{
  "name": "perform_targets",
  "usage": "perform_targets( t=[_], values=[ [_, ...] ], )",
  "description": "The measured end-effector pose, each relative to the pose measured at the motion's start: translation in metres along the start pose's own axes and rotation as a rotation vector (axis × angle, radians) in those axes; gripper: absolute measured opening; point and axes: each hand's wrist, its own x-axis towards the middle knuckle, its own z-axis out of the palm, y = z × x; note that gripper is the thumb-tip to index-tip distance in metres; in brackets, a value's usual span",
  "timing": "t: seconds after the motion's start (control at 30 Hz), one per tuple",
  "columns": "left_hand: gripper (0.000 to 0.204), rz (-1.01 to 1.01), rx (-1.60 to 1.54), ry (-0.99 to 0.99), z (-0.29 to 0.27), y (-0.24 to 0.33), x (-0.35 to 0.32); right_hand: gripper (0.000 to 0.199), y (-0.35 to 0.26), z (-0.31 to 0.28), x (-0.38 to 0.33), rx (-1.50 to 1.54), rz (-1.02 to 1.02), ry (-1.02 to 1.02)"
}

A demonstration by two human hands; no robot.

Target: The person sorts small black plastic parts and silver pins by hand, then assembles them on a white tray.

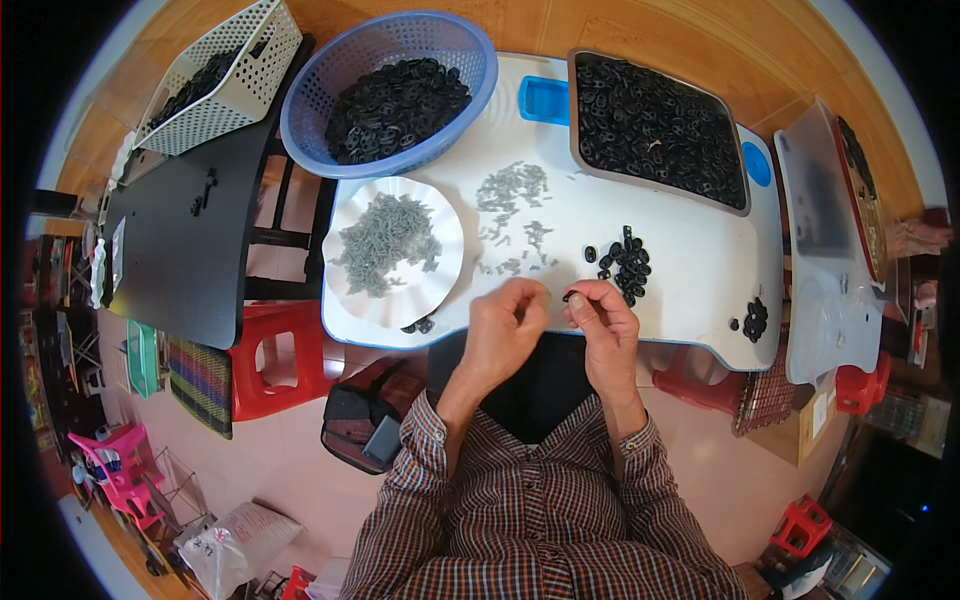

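My right hand point(603, 318) pinches a small black ring point(570, 295) at the near edge of the white table point(690, 280). My left hand point(507, 322) is close beside it with fingers curled; whether it holds a small part I cannot tell. Just beyond my hands lie a small heap of black rings point(624, 262) and scattered grey plastic pins point(512, 210). A white paper plate point(345, 290) to the left holds a pile of grey pins point(385, 242).
A blue round basket point(310, 95) and a grey tray point(578, 110) at the back hold many black rings. A white basket point(255, 80) stands on a black table point(185, 270) at left. Red stools point(270, 365) and a dark bag point(365, 415) sit below. A clear lidded box point(825, 230) stands at right.
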Motion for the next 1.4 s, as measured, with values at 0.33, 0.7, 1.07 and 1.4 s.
perform_targets(
  t=[0.33, 0.7, 1.07, 1.4],
  values=[
    [0.015, -0.35, -0.655, -0.223, 0.009, 0.0, -0.021, 0.011, 0.001, 0.009, -0.009, 0.215, -0.042, -0.001],
    [0.015, -0.181, -0.846, -0.149, 0.017, -0.014, -0.033, 0.012, -0.007, 0.021, -0.022, 0.376, 0.024, 0.021],
    [0.017, -0.143, -0.864, -0.086, 0.006, -0.005, -0.034, 0.016, -0.009, 0.018, -0.026, 0.236, -0.05, 0.034],
    [0.019, -0.19, -0.957, -0.115, -0.003, -0.006, -0.035, 0.019, -0.021, 0.022, -0.032, 0.051, -0.019, -0.035]
  ],
)
